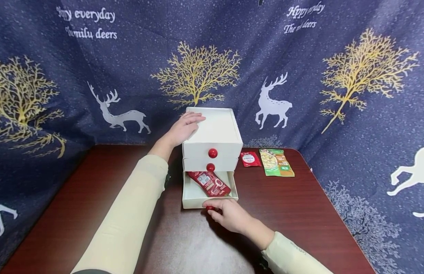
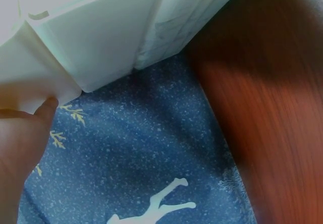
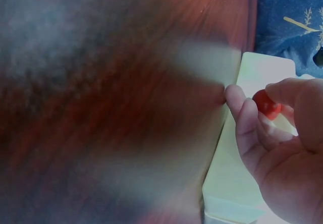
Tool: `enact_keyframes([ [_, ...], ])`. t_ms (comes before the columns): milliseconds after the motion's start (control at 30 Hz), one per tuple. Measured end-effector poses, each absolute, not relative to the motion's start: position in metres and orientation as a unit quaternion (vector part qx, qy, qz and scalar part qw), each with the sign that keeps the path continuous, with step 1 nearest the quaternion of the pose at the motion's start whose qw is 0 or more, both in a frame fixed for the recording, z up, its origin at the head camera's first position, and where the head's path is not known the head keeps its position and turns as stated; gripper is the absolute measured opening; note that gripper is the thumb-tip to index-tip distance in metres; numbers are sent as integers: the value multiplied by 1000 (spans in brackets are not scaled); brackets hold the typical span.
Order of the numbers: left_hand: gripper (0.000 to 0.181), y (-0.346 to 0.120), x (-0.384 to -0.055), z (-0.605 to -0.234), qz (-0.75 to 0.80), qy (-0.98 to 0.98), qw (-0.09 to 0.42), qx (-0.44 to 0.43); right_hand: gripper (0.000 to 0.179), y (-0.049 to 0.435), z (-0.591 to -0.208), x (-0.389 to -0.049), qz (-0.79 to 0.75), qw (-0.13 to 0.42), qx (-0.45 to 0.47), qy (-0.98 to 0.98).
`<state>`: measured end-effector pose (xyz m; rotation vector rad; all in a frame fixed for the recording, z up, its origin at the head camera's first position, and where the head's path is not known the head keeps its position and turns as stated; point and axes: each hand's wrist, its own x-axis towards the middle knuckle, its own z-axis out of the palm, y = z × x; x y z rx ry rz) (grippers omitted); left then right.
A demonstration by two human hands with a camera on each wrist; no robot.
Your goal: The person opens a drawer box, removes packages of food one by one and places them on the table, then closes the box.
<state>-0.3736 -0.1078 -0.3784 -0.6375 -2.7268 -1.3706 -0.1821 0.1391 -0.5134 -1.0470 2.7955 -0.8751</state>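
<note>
A small white drawer cabinet (image 1: 220, 125) stands at the back of the table, its bottom drawer (image 1: 191, 203) pulled out. Inside that drawer lies a dark red packet (image 1: 210, 183) with white print, its back end partly under the drawer above. My left hand (image 1: 184, 128) rests on the cabinet's top at the left side, fingers stretched over the edge. At the drawer front, my right hand (image 1: 230, 216) pinches the round red knob (image 3: 266, 104) between thumb and fingers. The two upper drawers are closed, each with its own red knob (image 1: 213, 153).
Right of the cabinet, a small red packet (image 1: 251, 159) and a green and orange food pouch (image 1: 276, 162) lie on the brown table (image 1: 284, 213). A dark blue cloth (image 1: 129, 76) with deer and trees hangs behind and beside the table.
</note>
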Motion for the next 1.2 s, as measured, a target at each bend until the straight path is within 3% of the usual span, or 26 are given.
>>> enact_keyframes([
  [1200, 49, -107, -372, -376, -433, -876, 16, -211, 25, 142, -513, -152, -312, 27, -350, 883],
])
